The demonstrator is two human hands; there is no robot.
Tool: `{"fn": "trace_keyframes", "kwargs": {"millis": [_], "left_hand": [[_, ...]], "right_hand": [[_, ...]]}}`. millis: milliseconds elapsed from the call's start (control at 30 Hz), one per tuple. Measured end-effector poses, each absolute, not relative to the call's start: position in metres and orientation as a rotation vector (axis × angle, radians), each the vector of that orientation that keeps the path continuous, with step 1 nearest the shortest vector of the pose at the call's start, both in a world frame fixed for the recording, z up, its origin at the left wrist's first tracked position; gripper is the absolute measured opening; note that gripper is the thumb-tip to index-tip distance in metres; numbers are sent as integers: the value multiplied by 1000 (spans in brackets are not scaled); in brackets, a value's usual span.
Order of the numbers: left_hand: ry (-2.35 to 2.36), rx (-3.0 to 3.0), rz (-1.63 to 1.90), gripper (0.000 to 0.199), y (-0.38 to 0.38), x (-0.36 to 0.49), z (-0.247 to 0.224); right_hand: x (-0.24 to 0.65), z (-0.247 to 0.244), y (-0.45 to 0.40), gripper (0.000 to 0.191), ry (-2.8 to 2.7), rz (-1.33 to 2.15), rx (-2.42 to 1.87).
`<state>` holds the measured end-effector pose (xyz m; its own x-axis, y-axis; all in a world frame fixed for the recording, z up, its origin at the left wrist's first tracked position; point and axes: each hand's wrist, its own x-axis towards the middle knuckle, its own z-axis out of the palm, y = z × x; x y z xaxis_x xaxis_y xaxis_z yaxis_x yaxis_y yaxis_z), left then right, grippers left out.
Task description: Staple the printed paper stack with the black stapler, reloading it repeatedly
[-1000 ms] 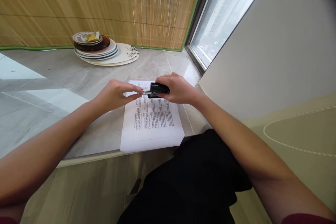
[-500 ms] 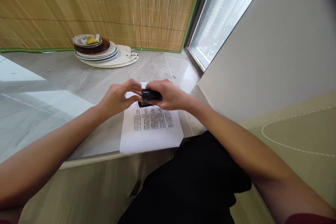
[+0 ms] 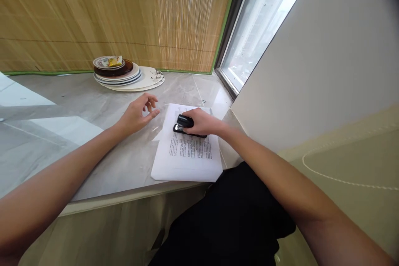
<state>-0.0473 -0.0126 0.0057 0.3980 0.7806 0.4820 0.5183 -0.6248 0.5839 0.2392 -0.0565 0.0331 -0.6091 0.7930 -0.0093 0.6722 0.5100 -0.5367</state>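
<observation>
A black stapler (image 3: pixel 185 122) is gripped in my right hand (image 3: pixel 202 122), low over the printed paper (image 3: pixel 187 168). Its jaw end points left, and part of its body is covered by my fingers. My left hand (image 3: pixel 139 112) is off the stapler, to the left of the paper, with its fingers loosely curled and the thumb apart; nothing is in it. The paper lies on the grey marbled ledge (image 3: pixel 124 170), with lines of dark print across its middle and its lower edge close to the ledge's front edge.
Stacked plates (image 3: pixel 116 75) stand at the back left, with a small yellow packet (image 3: pixel 115 62) on top. Behind them hangs a bamboo blind (image 3: pixel 102 16). A window (image 3: pixel 264 20) and a white wall (image 3: pixel 327 50) border the right side. My dark-clothed leg (image 3: pixel 224 220) is below the ledge.
My left hand has let go of the stapler and moved left. My right hand has brought the stapler down towards the paper, where its jaw end shows more clearly. The view has shifted slightly.
</observation>
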Motion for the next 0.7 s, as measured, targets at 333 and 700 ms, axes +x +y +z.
{"fn": "trace_keyframes", "kwargs": {"millis": [333, 700], "left_hand": [[1204, 2257, 1134, 17, 2, -57, 2], [1138, 1991, 1166, 26, -1, -56, 12]], "right_hand": [[296, -22, -14, 48, -1992, 115, -1770], [208, -24, 6, 68, -2387, 295, -1832]]}}
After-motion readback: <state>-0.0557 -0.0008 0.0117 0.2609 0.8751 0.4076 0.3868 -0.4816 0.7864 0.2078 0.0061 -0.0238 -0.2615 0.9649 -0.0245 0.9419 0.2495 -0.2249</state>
